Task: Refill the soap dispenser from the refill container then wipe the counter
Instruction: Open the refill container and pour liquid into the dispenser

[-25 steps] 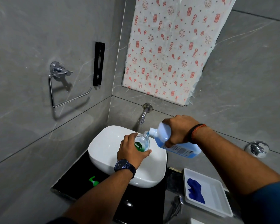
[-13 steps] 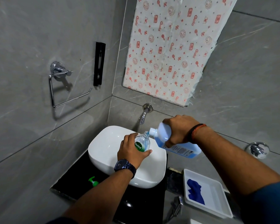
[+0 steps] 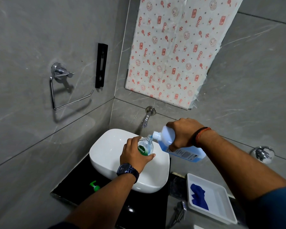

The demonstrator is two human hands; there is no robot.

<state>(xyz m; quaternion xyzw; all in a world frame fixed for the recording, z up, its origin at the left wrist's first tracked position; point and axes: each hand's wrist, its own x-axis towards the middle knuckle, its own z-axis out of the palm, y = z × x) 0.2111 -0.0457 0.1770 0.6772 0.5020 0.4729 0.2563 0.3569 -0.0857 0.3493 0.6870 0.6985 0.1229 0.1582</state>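
Observation:
My left hand (image 3: pixel 133 154) grips a clear soap dispenser bottle (image 3: pixel 146 147) with a green Dettol label, held over the white basin (image 3: pixel 106 151). My right hand (image 3: pixel 183 131) holds the blue refill container (image 3: pixel 185 152) tipped to the left, its white spout touching the dispenser's open neck. Blue liquid fills the container's lower part. The dispenser's green pump top (image 3: pixel 94 186) lies on the black counter (image 3: pixel 76 190) left of the basin. A blue cloth (image 3: pixel 198 196) lies in a white tray (image 3: pixel 221 194) at the right.
A wall tap (image 3: pixel 146 119) juts out just behind the two bottles. A chrome towel ring (image 3: pixel 61 86) and a black bracket (image 3: pixel 101 65) hang on the left wall. A chrome knob (image 3: pixel 262 153) sits on the right wall. A patterned sheet (image 3: pixel 177 47) covers the wall above.

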